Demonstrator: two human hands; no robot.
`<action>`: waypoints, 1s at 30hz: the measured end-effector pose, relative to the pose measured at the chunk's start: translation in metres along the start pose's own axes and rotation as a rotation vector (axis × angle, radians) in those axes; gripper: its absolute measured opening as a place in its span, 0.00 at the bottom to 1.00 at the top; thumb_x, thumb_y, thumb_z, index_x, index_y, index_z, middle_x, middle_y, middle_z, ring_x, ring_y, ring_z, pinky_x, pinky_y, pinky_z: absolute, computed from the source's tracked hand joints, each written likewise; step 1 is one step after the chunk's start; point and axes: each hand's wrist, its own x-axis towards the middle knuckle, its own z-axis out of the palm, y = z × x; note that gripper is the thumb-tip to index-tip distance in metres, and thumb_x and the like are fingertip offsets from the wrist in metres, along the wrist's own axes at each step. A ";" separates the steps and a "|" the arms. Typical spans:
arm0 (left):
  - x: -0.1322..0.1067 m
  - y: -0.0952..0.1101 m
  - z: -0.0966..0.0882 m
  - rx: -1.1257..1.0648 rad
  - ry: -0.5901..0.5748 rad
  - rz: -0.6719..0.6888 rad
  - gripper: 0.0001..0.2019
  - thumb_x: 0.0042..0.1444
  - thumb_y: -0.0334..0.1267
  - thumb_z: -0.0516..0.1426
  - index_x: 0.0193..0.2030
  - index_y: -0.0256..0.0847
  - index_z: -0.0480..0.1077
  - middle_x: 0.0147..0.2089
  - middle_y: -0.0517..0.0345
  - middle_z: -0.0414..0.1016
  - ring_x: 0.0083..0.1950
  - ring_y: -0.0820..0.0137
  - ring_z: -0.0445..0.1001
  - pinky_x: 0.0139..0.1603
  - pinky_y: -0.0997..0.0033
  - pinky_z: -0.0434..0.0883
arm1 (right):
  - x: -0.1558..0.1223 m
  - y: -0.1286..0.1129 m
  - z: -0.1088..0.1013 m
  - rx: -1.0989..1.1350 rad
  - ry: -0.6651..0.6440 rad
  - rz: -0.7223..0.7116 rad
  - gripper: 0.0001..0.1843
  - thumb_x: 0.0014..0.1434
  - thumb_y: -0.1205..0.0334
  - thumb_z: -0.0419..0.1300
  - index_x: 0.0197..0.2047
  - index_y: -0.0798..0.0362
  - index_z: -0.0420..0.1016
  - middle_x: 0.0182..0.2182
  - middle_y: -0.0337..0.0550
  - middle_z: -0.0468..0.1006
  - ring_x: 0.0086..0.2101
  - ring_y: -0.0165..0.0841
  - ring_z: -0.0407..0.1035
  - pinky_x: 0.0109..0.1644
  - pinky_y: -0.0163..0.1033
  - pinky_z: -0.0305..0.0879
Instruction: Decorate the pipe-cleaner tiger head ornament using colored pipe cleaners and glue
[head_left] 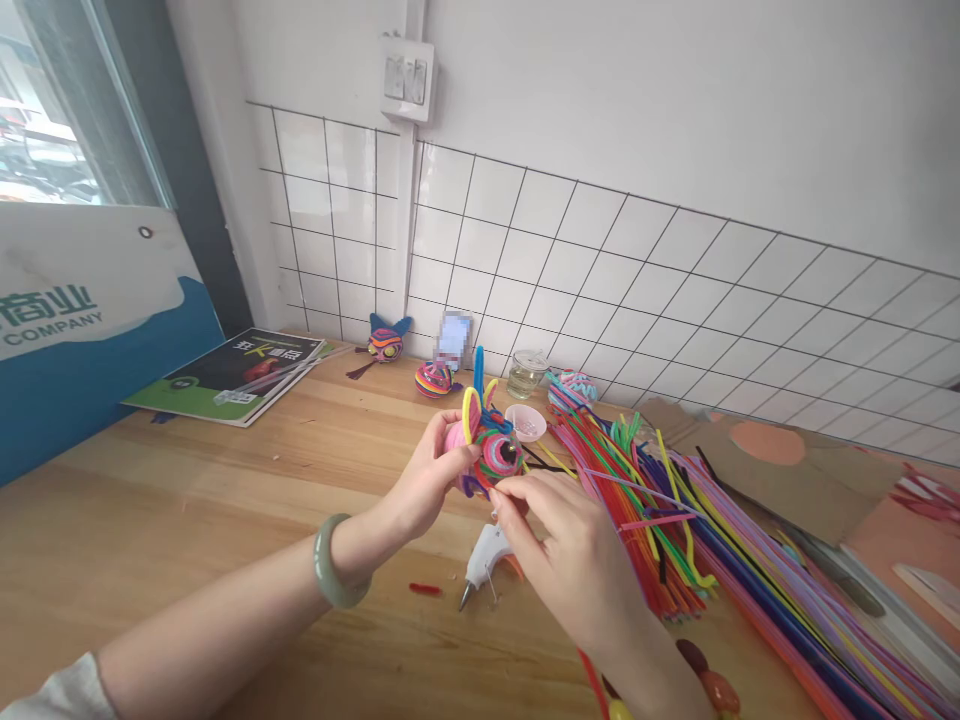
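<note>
My left hand is closed round a colourful animal head made of coiled pipe cleaners, holding it above the table. The head has a round ringed eye with a dark centre, a pink and yellow ear, and blue strands standing up on top. At its lower edge, my right hand pinches a purple pipe cleaner between thumb and forefinger; the pinched end is mostly hidden. A white glue gun lies just below, its nozzle toward me, partly covered by my right hand.
Bundled pipe cleaners spread over the right side. A small pink dish, a glass jar, a phone and finished pipe-cleaner heads stand along the wall. A red scrap lies in front; magazines lie left.
</note>
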 end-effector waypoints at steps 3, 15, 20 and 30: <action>0.000 0.002 0.001 0.004 0.000 -0.005 0.20 0.47 0.39 0.63 0.46 0.42 0.63 0.41 0.57 0.72 0.36 0.71 0.72 0.31 0.74 0.66 | 0.000 0.004 -0.005 -0.024 0.004 0.007 0.08 0.64 0.68 0.54 0.34 0.52 0.71 0.27 0.41 0.76 0.30 0.34 0.69 0.35 0.39 0.63; -0.001 0.010 0.004 0.041 -0.062 -0.121 0.21 0.44 0.40 0.63 0.45 0.40 0.64 0.37 0.58 0.70 0.31 0.73 0.69 0.27 0.75 0.65 | 0.001 0.008 -0.010 -0.115 -0.031 -0.086 0.06 0.65 0.67 0.55 0.36 0.53 0.71 0.28 0.42 0.74 0.30 0.35 0.68 0.35 0.40 0.62; -0.001 0.012 0.003 0.069 -0.123 -0.156 0.19 0.44 0.39 0.63 0.44 0.39 0.65 0.39 0.57 0.70 0.32 0.73 0.70 0.28 0.75 0.67 | 0.000 0.009 -0.010 -0.075 -0.023 -0.055 0.06 0.63 0.71 0.55 0.35 0.52 0.70 0.29 0.41 0.74 0.30 0.33 0.67 0.35 0.38 0.60; -0.002 0.018 0.003 0.127 -0.146 -0.242 0.21 0.45 0.38 0.62 0.46 0.37 0.64 0.39 0.58 0.69 0.31 0.75 0.68 0.27 0.77 0.67 | 0.000 0.003 -0.009 0.009 -0.076 0.075 0.06 0.60 0.71 0.56 0.33 0.52 0.70 0.26 0.38 0.72 0.28 0.32 0.66 0.33 0.37 0.59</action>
